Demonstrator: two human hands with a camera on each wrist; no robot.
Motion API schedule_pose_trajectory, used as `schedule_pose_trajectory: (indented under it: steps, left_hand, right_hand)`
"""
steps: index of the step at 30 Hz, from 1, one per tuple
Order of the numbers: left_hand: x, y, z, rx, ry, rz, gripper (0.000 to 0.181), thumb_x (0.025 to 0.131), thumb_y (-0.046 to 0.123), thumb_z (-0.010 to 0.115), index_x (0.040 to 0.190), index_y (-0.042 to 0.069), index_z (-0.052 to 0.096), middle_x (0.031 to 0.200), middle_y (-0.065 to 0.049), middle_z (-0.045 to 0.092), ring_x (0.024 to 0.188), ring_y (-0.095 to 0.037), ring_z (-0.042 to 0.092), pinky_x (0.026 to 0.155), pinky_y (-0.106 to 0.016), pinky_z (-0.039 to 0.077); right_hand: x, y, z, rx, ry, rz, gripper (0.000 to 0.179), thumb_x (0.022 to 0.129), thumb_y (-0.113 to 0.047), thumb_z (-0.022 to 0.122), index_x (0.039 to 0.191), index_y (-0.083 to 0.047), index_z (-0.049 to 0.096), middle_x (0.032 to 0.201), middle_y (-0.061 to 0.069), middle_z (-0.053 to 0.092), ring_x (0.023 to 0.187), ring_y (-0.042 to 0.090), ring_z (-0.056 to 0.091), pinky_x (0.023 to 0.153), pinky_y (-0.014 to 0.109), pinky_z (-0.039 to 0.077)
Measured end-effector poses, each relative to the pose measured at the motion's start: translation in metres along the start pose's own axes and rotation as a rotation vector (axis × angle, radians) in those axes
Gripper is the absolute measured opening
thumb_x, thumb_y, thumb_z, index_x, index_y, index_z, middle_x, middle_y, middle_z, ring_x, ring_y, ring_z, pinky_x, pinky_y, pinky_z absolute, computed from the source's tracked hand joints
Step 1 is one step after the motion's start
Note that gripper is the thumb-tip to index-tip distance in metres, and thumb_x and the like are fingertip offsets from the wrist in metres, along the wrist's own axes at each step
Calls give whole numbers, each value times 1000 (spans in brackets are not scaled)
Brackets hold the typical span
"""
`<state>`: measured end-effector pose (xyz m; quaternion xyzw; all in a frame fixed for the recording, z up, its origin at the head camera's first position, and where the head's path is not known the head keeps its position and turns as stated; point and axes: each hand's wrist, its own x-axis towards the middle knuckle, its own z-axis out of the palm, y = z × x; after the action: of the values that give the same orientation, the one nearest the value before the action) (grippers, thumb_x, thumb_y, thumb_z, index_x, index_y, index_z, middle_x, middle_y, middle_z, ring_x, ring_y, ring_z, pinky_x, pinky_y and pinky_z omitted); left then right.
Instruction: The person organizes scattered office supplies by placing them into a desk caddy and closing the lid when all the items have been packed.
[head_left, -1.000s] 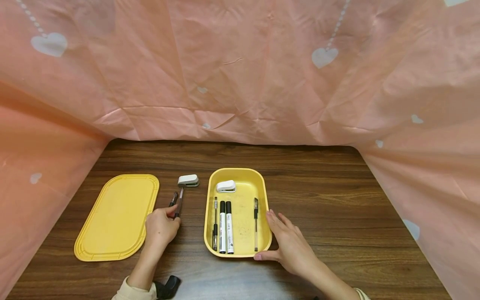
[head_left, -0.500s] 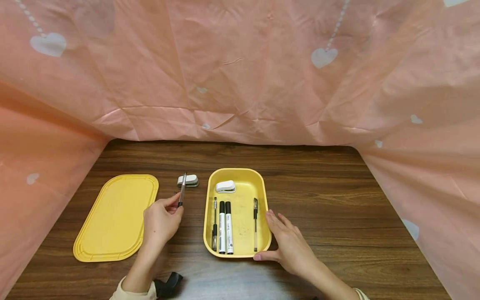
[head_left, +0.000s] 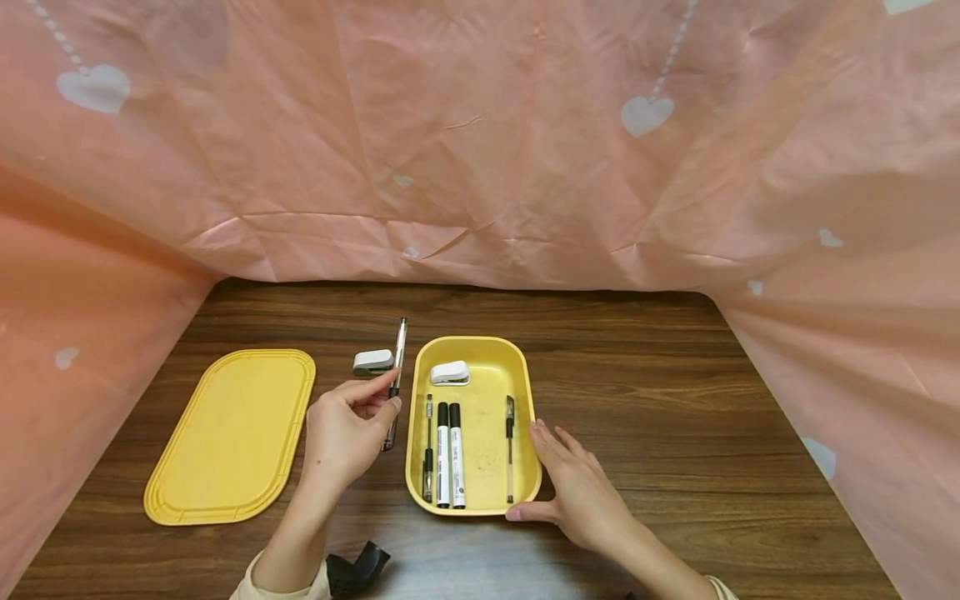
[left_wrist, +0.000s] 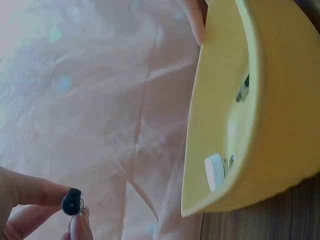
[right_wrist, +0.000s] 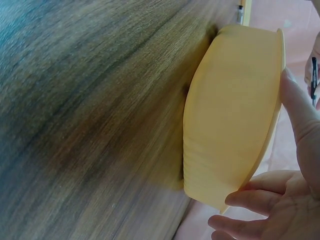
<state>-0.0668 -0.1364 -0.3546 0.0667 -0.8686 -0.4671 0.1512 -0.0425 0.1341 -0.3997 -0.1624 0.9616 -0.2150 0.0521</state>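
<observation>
Yellow plastic meets the right hand (head_left: 581, 492) at a corner of the box (head_left: 483, 454): its fingers lie nearly straight along the outer wall, thumb at the near rim, clenched round nothing. A light, steady touch there should keep the box from sliding. The left hand (head_left: 341, 437) pinches a pen (head_left: 401, 346) between thumb and fingers, just left of the box rim. Holding it around its middle seems good for balance; the long upper end needs care, since it sticks out past the fingertips, near the loose stapler (head_left: 372, 360) ahead of them. The pen looks slim, clear-barrelled, black where the fingers meet it, tilted with its top leaning right; its dark lower end shows below the thumb. Right of the left fingers, inside the box, lie two markers (head_left: 458, 467), two pens (head_left: 429, 450) and a second stapler (head_left: 450, 372).
</observation>
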Motion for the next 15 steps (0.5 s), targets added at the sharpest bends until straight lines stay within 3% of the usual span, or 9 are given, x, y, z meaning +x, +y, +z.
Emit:
schedule_pose_trajectory:
  steps: [15]
  left_hand:
    - [-10,17,36,-121,-78,-33,32,76,2,75,105,16,78,81,-4,70,68,-5,61,60,-14,50]
  right_hand:
    - [0,1,1,7,-10,8,104,65,-52,81,147,-3,40,153,14,38,139,42,36,100,72,35]
